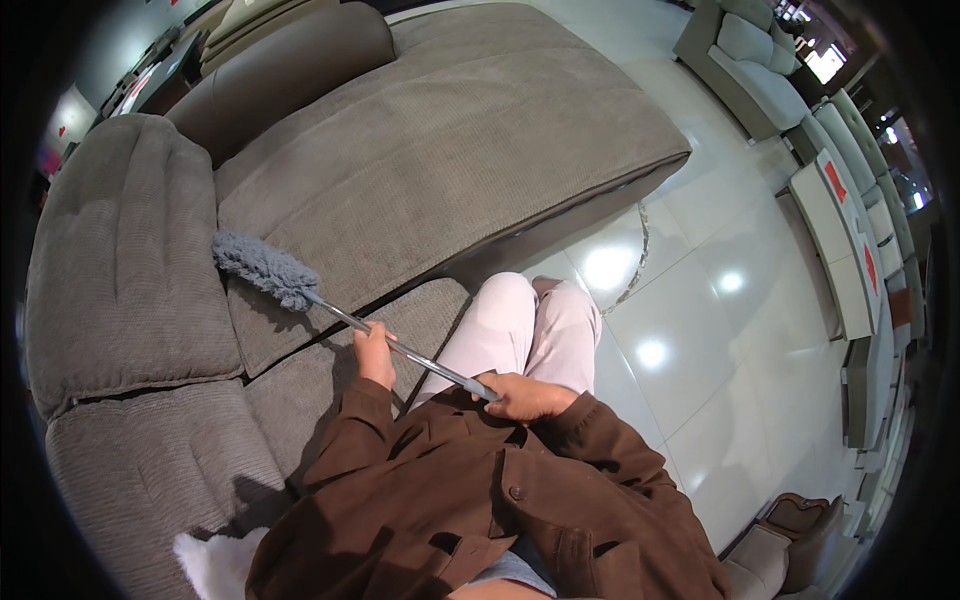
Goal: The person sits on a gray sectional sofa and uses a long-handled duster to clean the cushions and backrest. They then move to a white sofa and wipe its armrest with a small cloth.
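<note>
A fluffy grey duster [266, 270] with a metal pole slants across the view in front of me. My left hand [375, 355] is closed around the middle of the pole, not far below the duster's head. The grey grip at the near end lies in my right hand [523, 397], close to my lap. The duster's head rests on or just over the brown-grey seat cushion [420, 157] of a sofa, and its far tip meets the ribbed back cushion [139, 255]. Whether the fibres press on the fabric, I cannot tell.
I sit on a nearer seat cushion [427, 315], beside another back cushion [157, 457]. A rolled armrest [292, 71] bounds the sofa's far end. Glossy tiles [720, 360] cover the floor at right. Beyond stand a white table [836, 247] and another sofa [750, 67]. White fur [217, 562] shows bottom left.
</note>
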Motion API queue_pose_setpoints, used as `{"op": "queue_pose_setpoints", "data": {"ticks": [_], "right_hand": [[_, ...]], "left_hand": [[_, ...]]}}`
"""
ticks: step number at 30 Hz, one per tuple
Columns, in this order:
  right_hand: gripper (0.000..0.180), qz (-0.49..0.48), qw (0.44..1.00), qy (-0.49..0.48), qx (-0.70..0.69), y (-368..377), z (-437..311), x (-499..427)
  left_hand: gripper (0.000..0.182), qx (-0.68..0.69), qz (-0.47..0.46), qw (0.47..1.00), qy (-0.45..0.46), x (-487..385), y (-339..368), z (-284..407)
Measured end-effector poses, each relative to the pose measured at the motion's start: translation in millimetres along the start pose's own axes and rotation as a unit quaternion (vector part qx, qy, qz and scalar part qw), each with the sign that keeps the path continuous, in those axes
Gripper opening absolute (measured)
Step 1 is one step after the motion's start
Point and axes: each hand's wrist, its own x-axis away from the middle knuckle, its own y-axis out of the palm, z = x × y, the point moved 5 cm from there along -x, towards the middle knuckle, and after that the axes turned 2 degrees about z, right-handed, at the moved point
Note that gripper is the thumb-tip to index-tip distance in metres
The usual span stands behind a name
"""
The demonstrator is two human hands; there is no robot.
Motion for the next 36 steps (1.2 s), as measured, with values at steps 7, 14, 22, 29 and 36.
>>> {"op": "queue_pose_setpoints", "data": {"ticks": [7,14,22,29,36], "right_hand": [[0.010,-0.083,0.938,0.299,-0.156,-14.4,-14.4,10.4],[0.007,0.037,0.886,0.284,-0.364,-29.6,-20.0,42.2],[0.006,0.142,0.819,0.256,-0.494,-27.5,-18.5,74.1],[0.007,0.181,0.842,0.253,-0.441,-15.2,-16.6,80.0],[0.007,0.113,0.875,0.270,-0.385,-10.6,-28.0,67.4]], "left_hand": [[0.009,-0.039,-0.056,0.997,0.025,21.8,45.0,-2.8],[0.012,-0.096,-0.120,0.988,0.005,33.7,114.6,0.5],[0.019,-0.207,-0.209,0.953,0.075,39.5,179.4,-17.0],[0.019,-0.205,-0.242,0.939,0.133,61.7,179.8,-28.7],[0.014,-0.114,-0.218,0.963,0.108,66.4,154.9,-13.5]]}}
